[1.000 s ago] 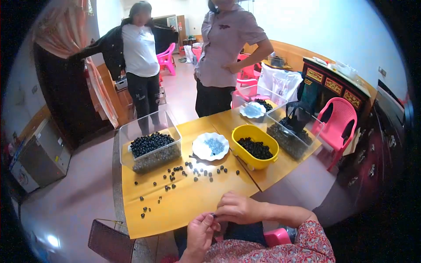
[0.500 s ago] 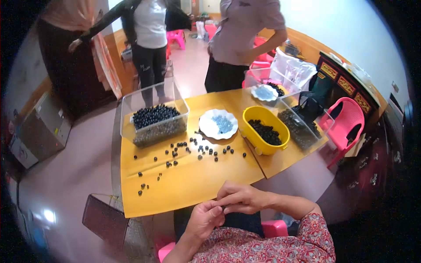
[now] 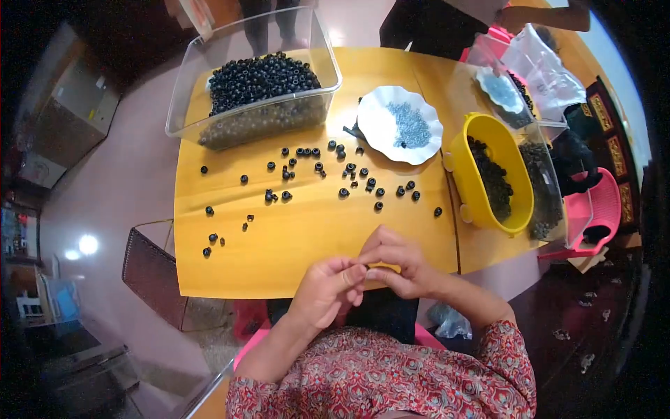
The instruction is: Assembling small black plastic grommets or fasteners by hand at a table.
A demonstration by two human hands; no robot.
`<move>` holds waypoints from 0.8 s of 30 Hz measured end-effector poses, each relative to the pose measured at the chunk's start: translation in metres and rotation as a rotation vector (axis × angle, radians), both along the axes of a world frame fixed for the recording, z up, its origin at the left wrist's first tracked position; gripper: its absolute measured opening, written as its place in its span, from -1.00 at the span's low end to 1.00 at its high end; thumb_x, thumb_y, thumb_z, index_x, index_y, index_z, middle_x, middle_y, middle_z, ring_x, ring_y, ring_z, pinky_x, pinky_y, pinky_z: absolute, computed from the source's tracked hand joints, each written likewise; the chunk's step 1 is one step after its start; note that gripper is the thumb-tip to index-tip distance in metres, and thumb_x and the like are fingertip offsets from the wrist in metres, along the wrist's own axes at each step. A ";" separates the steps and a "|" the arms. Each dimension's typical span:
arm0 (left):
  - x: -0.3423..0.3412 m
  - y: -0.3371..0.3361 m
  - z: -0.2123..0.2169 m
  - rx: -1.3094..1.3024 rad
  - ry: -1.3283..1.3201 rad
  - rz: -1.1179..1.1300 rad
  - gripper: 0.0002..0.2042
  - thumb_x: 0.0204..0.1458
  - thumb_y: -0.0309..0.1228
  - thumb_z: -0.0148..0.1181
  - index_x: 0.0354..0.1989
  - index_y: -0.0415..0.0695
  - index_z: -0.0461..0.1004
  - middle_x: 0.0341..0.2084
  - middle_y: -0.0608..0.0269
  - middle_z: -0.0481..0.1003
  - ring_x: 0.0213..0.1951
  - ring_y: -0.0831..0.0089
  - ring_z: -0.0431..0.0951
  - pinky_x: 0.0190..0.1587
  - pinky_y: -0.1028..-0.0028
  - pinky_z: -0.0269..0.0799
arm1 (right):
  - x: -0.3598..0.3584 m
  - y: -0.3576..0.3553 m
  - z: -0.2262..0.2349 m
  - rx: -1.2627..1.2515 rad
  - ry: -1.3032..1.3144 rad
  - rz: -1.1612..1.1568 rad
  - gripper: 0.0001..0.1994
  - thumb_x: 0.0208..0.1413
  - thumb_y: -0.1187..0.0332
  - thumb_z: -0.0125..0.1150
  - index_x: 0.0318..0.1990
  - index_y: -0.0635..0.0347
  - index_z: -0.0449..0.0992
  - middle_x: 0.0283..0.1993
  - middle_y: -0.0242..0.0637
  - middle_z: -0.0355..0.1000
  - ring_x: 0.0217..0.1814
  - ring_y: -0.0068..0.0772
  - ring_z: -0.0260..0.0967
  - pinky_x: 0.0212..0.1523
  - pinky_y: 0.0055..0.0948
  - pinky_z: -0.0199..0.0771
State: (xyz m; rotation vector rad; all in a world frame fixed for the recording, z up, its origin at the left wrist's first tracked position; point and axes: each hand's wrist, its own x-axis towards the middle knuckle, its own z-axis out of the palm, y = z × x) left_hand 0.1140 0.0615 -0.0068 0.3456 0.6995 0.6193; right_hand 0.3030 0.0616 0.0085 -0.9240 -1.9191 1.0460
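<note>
My left hand [image 3: 325,288] and my right hand [image 3: 401,264] meet over the table's near edge, fingertips pinched together. Between them a tiny dark piece barely shows; its kind is hidden by the fingers. Beyond the hands, small round black bead-like pieces [image 3: 286,196] lie scattered on the yellow table [image 3: 307,241], some with a hole in the top. A white scalloped plate [image 3: 377,126] holds a heap of small pale blue-clear pieces [image 3: 410,124], with one dark piece among them.
A clear plastic bin [image 3: 183,112] full of black round pieces stands far left. At right are a yellow tub [image 3: 481,199] of dark pieces and another clear bin [image 3: 551,157]. A pink chair [image 3: 606,202] stands beyond the right edge. Someone's dark-clothed body [image 3: 440,31] is across the table.
The view has tipped downward, so the table looks nearer and the people across it are mostly cut off. Both hands stay pinched together, with the right fingers slightly shifted.
</note>
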 end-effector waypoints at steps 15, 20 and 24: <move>-0.048 -0.039 0.010 0.160 0.032 -0.038 -0.87 0.00 -0.46 0.23 -0.33 -0.27 0.52 -0.57 0.31 0.49 -0.60 0.66 0.41 -0.53 0.68 0.34 | -0.033 -0.033 0.024 -0.087 -0.058 0.169 -0.61 -0.07 0.40 0.30 -0.01 0.21 0.47 -0.22 -0.23 0.36 -0.19 -0.32 0.33 -0.16 -0.42 0.34; -0.065 -0.069 0.017 0.271 0.055 -0.022 -0.89 -0.01 -0.48 0.23 -0.35 -0.26 0.53 -0.56 0.33 0.50 -0.59 0.68 0.39 -0.51 0.70 0.31 | -0.054 -0.054 0.045 -0.041 -0.081 0.204 -0.68 -0.07 0.43 0.29 -0.09 0.21 0.53 -0.25 -0.25 0.37 -0.21 -0.34 0.35 -0.23 -0.45 0.35; -0.072 -0.089 0.018 0.328 -0.014 0.058 -0.91 -0.01 -0.50 0.22 -0.36 -0.24 0.52 -0.56 0.30 0.51 -0.61 0.68 0.37 -0.54 0.70 0.29 | -0.071 -0.076 0.042 0.049 -0.066 0.136 -0.71 -0.10 0.45 0.31 -0.14 0.21 0.55 -0.29 -0.25 0.39 -0.26 -0.35 0.38 -0.29 -0.46 0.37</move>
